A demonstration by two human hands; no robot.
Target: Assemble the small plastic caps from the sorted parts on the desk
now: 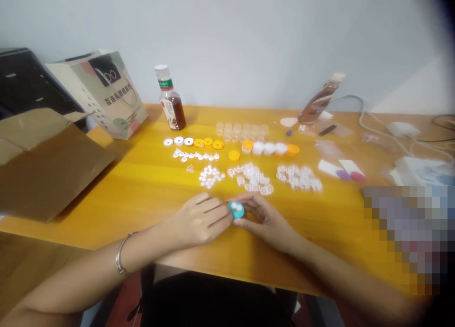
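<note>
A small teal round piece [232, 215] with white bits in it sits between my hands, just above the near part of the table. My right hand [272, 225] grips its right side between thumb and fingers. From the left, my left hand [202, 219] has its bent fingers closed at the piece's edge; the tips are partly hidden. Just beyond lie small white round pieces [211, 176], white openwork pieces [254, 177] and another cluster of white openwork pieces [299, 177]. A single yellow ring [233, 155] lies farther back.
Behind are a row of white and yellow rings [198, 142], white and orange round parts [269, 148] and clear cups [241, 131]. A drink bottle [172, 106] and a tilted brown bottle [318, 102] stand at the back. A cardboard box [46, 161] and paper bag [106, 97] occupy the left.
</note>
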